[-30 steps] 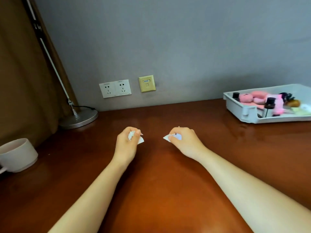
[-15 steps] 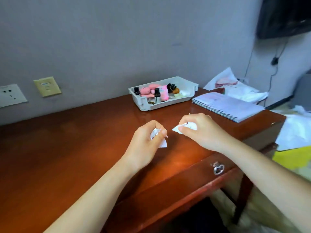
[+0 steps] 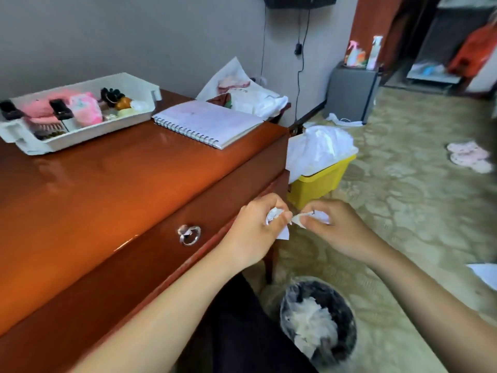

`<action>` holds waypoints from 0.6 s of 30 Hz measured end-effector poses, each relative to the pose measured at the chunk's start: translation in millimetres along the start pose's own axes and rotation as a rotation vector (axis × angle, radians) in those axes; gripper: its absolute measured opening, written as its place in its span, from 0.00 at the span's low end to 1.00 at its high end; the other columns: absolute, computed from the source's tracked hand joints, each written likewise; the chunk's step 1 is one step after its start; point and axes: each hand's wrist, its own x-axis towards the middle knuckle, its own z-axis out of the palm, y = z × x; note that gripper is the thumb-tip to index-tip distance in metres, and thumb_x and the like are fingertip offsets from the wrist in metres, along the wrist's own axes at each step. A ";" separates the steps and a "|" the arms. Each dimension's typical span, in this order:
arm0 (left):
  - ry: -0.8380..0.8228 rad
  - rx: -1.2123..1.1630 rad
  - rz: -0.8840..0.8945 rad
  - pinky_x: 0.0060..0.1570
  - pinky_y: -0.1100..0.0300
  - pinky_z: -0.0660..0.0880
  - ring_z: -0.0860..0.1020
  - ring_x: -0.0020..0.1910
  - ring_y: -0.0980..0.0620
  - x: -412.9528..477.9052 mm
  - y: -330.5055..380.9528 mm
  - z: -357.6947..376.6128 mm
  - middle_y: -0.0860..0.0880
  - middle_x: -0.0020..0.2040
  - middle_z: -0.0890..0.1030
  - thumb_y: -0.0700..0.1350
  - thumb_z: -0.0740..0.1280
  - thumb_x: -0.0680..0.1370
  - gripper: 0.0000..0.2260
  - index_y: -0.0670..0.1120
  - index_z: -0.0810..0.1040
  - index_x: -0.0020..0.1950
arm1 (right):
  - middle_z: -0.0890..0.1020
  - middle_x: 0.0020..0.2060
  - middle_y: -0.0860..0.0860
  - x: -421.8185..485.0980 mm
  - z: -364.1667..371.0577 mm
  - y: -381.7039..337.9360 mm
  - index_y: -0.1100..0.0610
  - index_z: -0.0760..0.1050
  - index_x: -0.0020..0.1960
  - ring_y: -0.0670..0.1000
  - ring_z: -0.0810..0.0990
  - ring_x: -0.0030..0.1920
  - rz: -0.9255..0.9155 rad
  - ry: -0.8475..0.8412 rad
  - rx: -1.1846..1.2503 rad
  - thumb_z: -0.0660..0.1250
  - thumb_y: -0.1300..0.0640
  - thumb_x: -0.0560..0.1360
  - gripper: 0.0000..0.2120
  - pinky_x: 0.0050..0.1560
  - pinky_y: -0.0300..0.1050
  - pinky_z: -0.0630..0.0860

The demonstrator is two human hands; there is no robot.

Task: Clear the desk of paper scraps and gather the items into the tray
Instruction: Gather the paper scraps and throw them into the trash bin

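1. My left hand has its grip curled tight round a crumpled paper scrap.
2. My right hand pinches a second scrap in a closed grip.
3. Both hands hang off the tabletop's front edge, scraps nearly touching.
4. A lined waste bin sits on the floor below.
5. The tray, holding small items, stands at the tabletop's back beside a spiral notebook.

Lived-in bedroom or hotel room, wooden desk, patterned carpet, mini fridge, waste bin
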 end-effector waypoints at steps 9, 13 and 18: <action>-0.179 -0.101 -0.324 0.43 0.55 0.66 0.73 0.42 0.48 19.1 -61.9 138.8 0.49 0.39 0.75 0.44 0.61 0.80 0.14 0.53 0.68 0.35 | 0.78 0.34 0.42 -54.3 21.8 125.3 0.44 0.72 0.34 0.42 0.76 0.39 0.362 0.009 -0.018 0.65 0.56 0.76 0.13 0.40 0.40 0.69; -0.247 -0.131 -0.439 0.38 0.60 0.65 0.69 0.35 0.55 18.3 -90.5 188.9 0.54 0.35 0.70 0.45 0.60 0.81 0.12 0.50 0.69 0.37 | 0.78 0.33 0.46 -69.9 42.8 174.6 0.47 0.72 0.33 0.47 0.77 0.38 0.502 -0.018 0.008 0.65 0.56 0.76 0.13 0.39 0.43 0.68; -0.244 -0.249 -0.676 0.37 0.56 0.64 0.66 0.31 0.52 19.1 -129.4 236.2 0.51 0.33 0.68 0.47 0.60 0.80 0.12 0.49 0.69 0.36 | 0.78 0.33 0.51 -83.6 68.0 222.5 0.56 0.75 0.37 0.50 0.77 0.37 0.658 -0.054 0.139 0.64 0.58 0.76 0.09 0.38 0.43 0.68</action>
